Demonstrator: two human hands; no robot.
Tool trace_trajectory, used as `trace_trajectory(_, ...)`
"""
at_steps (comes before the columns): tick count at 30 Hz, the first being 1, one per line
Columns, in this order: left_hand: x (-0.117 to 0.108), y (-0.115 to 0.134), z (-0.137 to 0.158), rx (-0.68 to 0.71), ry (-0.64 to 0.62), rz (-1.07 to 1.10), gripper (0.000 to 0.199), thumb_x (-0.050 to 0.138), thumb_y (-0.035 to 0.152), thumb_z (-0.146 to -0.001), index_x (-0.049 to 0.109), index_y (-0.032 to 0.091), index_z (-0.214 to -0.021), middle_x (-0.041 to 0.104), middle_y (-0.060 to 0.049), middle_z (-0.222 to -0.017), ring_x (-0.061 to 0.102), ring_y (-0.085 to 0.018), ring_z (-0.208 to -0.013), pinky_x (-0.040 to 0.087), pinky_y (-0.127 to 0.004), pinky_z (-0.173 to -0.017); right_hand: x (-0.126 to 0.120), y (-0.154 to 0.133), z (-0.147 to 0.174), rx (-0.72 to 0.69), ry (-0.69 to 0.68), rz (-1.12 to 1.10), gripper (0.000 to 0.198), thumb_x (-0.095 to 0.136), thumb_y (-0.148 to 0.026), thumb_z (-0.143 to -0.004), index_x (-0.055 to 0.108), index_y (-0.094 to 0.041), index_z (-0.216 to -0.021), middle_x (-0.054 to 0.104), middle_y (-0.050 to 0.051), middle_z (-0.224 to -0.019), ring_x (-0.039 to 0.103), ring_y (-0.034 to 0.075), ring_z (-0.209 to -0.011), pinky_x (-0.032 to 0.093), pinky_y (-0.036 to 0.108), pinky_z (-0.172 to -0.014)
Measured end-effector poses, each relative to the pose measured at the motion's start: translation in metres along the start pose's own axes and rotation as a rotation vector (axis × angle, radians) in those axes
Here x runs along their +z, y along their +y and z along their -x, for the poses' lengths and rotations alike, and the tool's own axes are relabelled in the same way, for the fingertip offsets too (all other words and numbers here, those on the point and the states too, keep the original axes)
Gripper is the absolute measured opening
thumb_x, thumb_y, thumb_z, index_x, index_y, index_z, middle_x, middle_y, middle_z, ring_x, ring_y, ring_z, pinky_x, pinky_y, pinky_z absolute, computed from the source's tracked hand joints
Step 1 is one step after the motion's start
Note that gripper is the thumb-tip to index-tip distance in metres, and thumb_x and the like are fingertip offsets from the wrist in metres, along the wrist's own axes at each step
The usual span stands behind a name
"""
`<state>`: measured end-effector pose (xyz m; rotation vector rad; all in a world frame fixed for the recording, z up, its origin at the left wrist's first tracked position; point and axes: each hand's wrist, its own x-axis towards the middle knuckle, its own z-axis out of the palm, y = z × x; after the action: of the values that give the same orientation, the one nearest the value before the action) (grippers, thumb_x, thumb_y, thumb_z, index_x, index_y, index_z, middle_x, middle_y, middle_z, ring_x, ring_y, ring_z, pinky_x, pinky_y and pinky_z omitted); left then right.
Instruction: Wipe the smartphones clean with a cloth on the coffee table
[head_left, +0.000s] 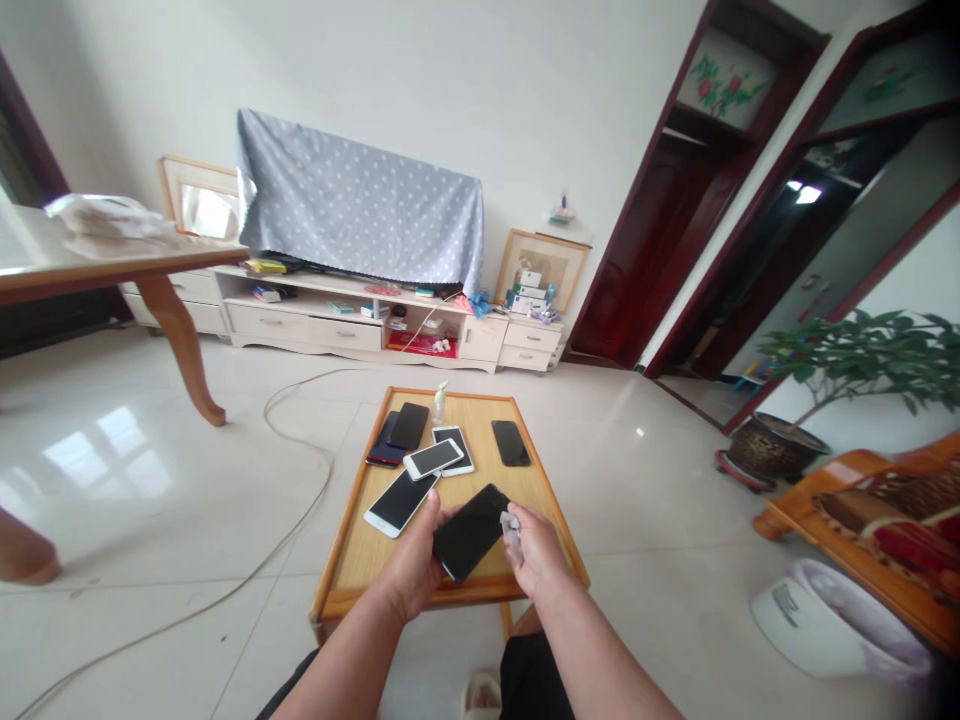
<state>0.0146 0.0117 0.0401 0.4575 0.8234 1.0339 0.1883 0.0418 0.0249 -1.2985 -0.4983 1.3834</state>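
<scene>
A black smartphone [469, 535] is gripped along its left side by my left hand [415, 562], thumb at the edge, tilted above the front of a low wooden table [480, 420]. My right hand [537, 548] pinches a small crumpled pale wipe [511, 535] against the phone's right edge. Past my left hand lies a large white phone [401, 503]. A smaller white phone [433, 460] overlaps another white phone [463, 462]. Two dark phones, one black [409, 427] over one red-edged [385, 447], lie at the far left. Apart on the right is another black phone [510, 443].
A small spray bottle [439, 402] stands near the table's far edge. A cable [304, 530] runs over the floor at left. A white bin [817, 625] and a wooden bench [862, 500] are at right, with a potted plant [780, 440] behind. A TV cabinet [315, 330] lines the wall.
</scene>
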Motion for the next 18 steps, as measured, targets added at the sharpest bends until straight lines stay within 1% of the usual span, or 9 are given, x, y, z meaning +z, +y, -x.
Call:
trace_trajectory(2, -0.003, 0.000, -0.001, 0.028, 0.067, -0.019, 0.071, 0.055, 0.078, -0.082, 0.066, 0.019, -0.119, 0.074, -0.012, -0.114, 0.068, -0.029, -0.108, 0.055, -0.036, -0.084, -0.006, 0.008, -0.005, 0.042, 0.036, -0.008, 0.017, 0.071, -0.032, -0.076, 0.060, -0.020, -0.074, 0.059, -0.002, -0.057, 0.053, 0.011, -0.044, 0.029, 0.020, -0.037)
trace_trajectory(4, -0.008, 0.000, -0.002, 0.101, 0.113, -0.143, 0.071, 0.055, 0.077, -0.082, 0.063, 0.020, -0.123, 0.072, -0.013, -0.116, 0.067, -0.030, -0.109, 0.055, -0.038, -0.087, -0.011, 0.013, -0.009, 0.063, 0.063, -0.021, 0.017, 0.068, -0.032, -0.076, 0.057, -0.021, -0.071, 0.057, -0.003, -0.054, 0.051, 0.011, -0.042, 0.028, 0.020, -0.036)
trace_trajectory(6, -0.013, -0.002, -0.002, 0.251, 0.156, -0.389, 0.070, 0.063, 0.072, -0.080, 0.061, 0.021, -0.128, 0.068, -0.014, -0.125, 0.063, -0.031, -0.116, 0.051, -0.041, -0.094, -0.015, 0.015, -0.013, 0.068, 0.091, -0.027, 0.018, 0.067, -0.032, -0.076, 0.055, -0.021, -0.069, 0.055, -0.002, -0.052, 0.050, 0.012, -0.042, 0.026, 0.021, -0.035)
trace_trajectory(8, -0.018, -0.004, -0.001, 0.447, 0.183, -0.692, 0.073, 0.075, 0.063, -0.074, 0.059, 0.022, -0.132, 0.061, -0.014, -0.135, 0.056, -0.033, -0.127, 0.044, -0.043, -0.105, -0.017, 0.017, -0.016, 0.061, 0.115, -0.025, 0.018, 0.068, -0.033, -0.075, 0.056, -0.022, -0.070, 0.058, -0.001, -0.054, 0.052, 0.012, -0.044, 0.028, 0.021, -0.036)
trace_trajectory(10, -0.021, -0.008, -0.002, 0.602, 0.171, -0.962, 0.079, 0.082, 0.054, -0.068, 0.057, 0.022, -0.136, 0.057, -0.014, -0.139, 0.049, -0.034, -0.133, 0.038, -0.046, -0.112, -0.017, 0.018, -0.019, 0.048, 0.126, -0.018, 0.018, 0.071, -0.035, -0.073, 0.059, -0.022, -0.073, 0.062, 0.000, -0.058, 0.057, 0.014, -0.047, 0.032, 0.022, -0.038)
trace_trajectory(11, -0.023, -0.010, -0.003, 0.648, 0.152, -1.070, 0.080, 0.083, 0.051, -0.067, 0.057, 0.022, -0.136, 0.056, -0.014, -0.139, 0.049, -0.034, -0.133, 0.037, -0.046, -0.113, -0.018, 0.019, -0.020, 0.041, 0.126, -0.012, 0.018, 0.072, -0.036, -0.072, 0.060, -0.022, -0.075, 0.064, 0.000, -0.061, 0.059, 0.014, -0.049, 0.034, 0.022, -0.039)
trace_trajectory(13, -0.024, -0.014, -0.006, 0.676, 0.136, -1.228, 0.078, 0.083, 0.042, -0.067, 0.055, 0.022, -0.137, 0.056, -0.013, -0.136, 0.052, -0.032, -0.129, 0.039, -0.044, -0.112, -0.017, 0.022, -0.022, 0.027, 0.121, 0.001, 0.020, 0.073, -0.037, -0.070, 0.062, -0.022, -0.077, 0.067, 0.002, -0.064, 0.061, 0.016, -0.052, 0.036, 0.023, -0.040)
trace_trajectory(15, -0.025, -0.018, -0.010, 0.656, 0.166, -1.338, 0.073, 0.080, 0.035, -0.069, 0.055, 0.020, -0.136, 0.058, -0.012, -0.131, 0.055, -0.030, -0.123, 0.041, -0.042, -0.109, -0.016, 0.025, -0.024, 0.006, 0.114, 0.017, 0.021, 0.073, -0.038, -0.069, 0.063, -0.022, -0.078, 0.068, 0.003, -0.066, 0.063, 0.017, -0.053, 0.037, 0.023, -0.041)
trace_trajectory(18, -0.026, -0.022, -0.016, 0.629, 0.228, -1.451, 0.069, 0.078, 0.034, -0.070, 0.056, 0.019, -0.134, 0.060, -0.011, -0.122, 0.057, -0.030, -0.117, 0.043, -0.042, -0.105, -0.015, 0.027, -0.028, -0.047, 0.081, 0.042, 0.023, 0.075, -0.039, -0.068, 0.065, -0.020, -0.077, 0.068, 0.004, -0.064, 0.064, 0.018, -0.053, 0.040, 0.024, -0.042)
